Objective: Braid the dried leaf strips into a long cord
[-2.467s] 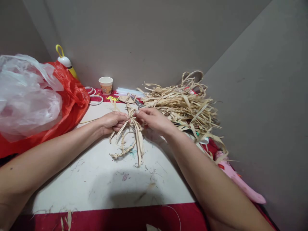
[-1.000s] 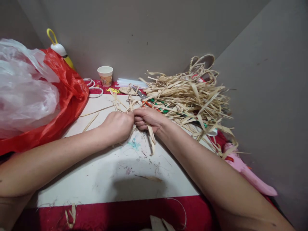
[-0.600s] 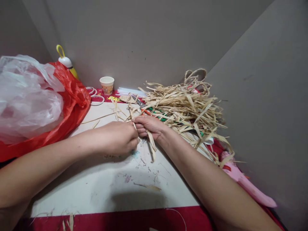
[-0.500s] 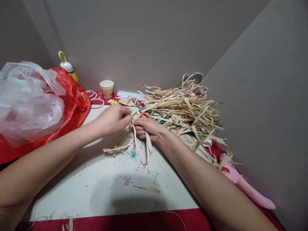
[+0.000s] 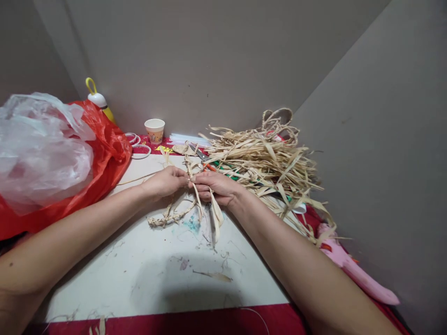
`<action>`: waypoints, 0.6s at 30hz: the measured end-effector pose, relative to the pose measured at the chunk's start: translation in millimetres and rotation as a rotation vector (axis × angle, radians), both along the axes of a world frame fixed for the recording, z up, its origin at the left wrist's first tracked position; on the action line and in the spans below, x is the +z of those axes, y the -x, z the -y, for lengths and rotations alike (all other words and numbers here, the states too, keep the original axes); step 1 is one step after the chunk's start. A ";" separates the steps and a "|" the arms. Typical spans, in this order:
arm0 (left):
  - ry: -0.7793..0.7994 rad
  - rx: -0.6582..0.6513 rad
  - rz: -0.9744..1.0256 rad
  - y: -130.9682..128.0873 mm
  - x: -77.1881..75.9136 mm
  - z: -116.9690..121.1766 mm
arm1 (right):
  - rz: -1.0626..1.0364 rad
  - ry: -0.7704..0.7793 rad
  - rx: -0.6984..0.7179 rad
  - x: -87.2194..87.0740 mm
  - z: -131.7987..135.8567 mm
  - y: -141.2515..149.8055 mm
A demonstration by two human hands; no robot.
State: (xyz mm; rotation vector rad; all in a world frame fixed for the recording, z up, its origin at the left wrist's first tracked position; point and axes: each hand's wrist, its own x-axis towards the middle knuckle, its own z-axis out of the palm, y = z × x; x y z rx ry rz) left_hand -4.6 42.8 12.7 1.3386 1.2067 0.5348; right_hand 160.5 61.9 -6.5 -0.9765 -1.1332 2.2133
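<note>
My left hand [image 5: 170, 180] and my right hand [image 5: 213, 187] meet above the white board [image 5: 146, 270], fingertips almost touching. Both are closed in a pinch on a braided straw cord [image 5: 176, 217], whose plait curls down to the left on the board. Loose flat straw strips [image 5: 217, 215] hang below my right fingers. A thin strand [image 5: 137, 179] sticks out to the left behind my left hand. The exact spot of the grip is hidden by the fingers.
A heap of dry straw [image 5: 265, 156] lies at the back right, scissors [image 5: 199, 152] beside it. Behind stand a paper cup [image 5: 154, 130] and white rings [image 5: 141, 151]. Red and clear plastic bags [image 5: 111, 144] fill the left; a pink object [image 5: 363, 274] lies right. Walls enclose the back.
My left hand has come down slightly and now pinches beside my right fingers. A strand shows to its left. The right hand has stayed almost in place.
</note>
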 end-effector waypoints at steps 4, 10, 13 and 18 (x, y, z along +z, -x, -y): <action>-0.210 -0.011 -0.150 0.5 -1.3 0.2 | 0.045 -0.044 0.049 -0.9 -1.2 -2.5; -0.260 -0.041 -0.222 1.1 -1.7 -4.0 | 0.129 -0.242 0.100 -0.8 0.3 -3.0; -0.180 -0.035 -0.154 1.0 -3.6 -6.2 | 0.210 -0.349 0.096 -1.0 1.9 -3.0; -0.027 -0.072 -0.041 0.6 -5.7 -7.5 | 0.385 -0.538 0.088 -1.4 3.4 -3.3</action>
